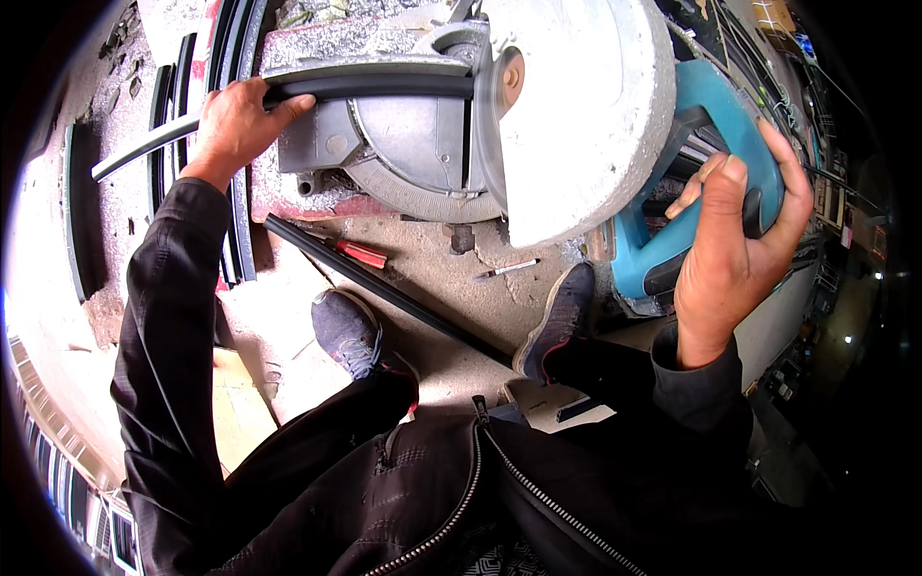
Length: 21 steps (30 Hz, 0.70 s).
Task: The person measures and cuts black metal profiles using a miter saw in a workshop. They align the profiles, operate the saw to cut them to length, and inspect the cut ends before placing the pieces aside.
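My left hand point(233, 123) is closed round a long black profile strip point(394, 86) and presses it against the fence of a miter saw. The strip's pale left end point(144, 149) sticks out past my wrist. On the right, my right hand point(732, 245) wraps round the teal loop handle point(747, 115) of the saw, thumb toward the inside of the loop. The saw blade point(493, 130) looks blurred and stands at the strip's right end. Beside it, a large whitish guard point(586, 125) hides the strip's far side. Under the strip lies the grey saw table point(408, 139).
Several dark profiles point(230, 48) lie left of the saw. A black bar point(384, 293) slants across the floor between my shoes point(346, 331), near a red-handled tool point(361, 253) and a thin white marker-like stick point(509, 269). Cables and clutter fill the right side.
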{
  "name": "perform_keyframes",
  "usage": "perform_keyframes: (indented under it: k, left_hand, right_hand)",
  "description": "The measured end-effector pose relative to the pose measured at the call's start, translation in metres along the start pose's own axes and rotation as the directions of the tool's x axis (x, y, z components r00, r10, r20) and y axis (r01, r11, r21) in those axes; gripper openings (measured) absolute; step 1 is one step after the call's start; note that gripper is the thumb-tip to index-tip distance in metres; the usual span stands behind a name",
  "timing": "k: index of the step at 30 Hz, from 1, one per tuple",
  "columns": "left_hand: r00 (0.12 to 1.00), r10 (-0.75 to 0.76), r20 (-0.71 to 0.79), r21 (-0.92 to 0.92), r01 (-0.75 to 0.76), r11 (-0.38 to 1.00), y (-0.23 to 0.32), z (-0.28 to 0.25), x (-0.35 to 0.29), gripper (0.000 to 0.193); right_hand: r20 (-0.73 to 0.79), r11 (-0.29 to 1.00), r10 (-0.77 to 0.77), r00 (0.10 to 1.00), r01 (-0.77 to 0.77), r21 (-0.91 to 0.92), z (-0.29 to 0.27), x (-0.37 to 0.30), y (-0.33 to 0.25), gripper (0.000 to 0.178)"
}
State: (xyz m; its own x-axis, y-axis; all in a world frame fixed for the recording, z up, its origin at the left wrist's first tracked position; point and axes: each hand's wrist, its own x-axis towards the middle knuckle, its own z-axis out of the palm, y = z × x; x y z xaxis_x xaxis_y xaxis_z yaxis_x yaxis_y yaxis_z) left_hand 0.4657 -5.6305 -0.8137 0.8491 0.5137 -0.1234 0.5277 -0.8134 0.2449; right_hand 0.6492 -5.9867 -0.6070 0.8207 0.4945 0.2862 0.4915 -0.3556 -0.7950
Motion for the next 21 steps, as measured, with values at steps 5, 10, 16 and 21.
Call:
perform_keyframes:
  k: [5, 10, 16, 21]
  left_hand:
    - [1.000, 0.017, -0.015, -0.015, -0.017, 1.000, -0.0021, 0.0017, -0.0009, 0.072]
    - [1.000, 0.006, -0.006, -0.001, -0.006, 1.000, -0.0027, 0.0028, 0.0003, 0.071]
    - [1.000, 0.018, -0.009, -0.033, -0.018, 0.999, -0.0003, 0.0007, -0.0006, 0.070]
    - [1.000, 0.012, -0.009, -0.024, -0.012, 1.000, -0.0002, 0.0003, -0.0013, 0.070]
  right_hand:
    - [0.001, 1.000, 0.006, 1.000, -0.006, 0.006, 0.0010, -0.0002, 0.0000, 0.047]
    - [-0.002, 1.000, 0.005, 1.000, -0.005, -0.001, 0.0001, 0.0000, 0.0011, 0.047]
    - [0.010, 0.999, 0.016, 1.000, -0.016, 0.028, -0.0001, 0.0001, -0.0007, 0.048]
    - [0.008, 1.000, 0.021, 1.000, -0.022, 0.022, 0.0002, 0.0025, -0.0024, 0.046]
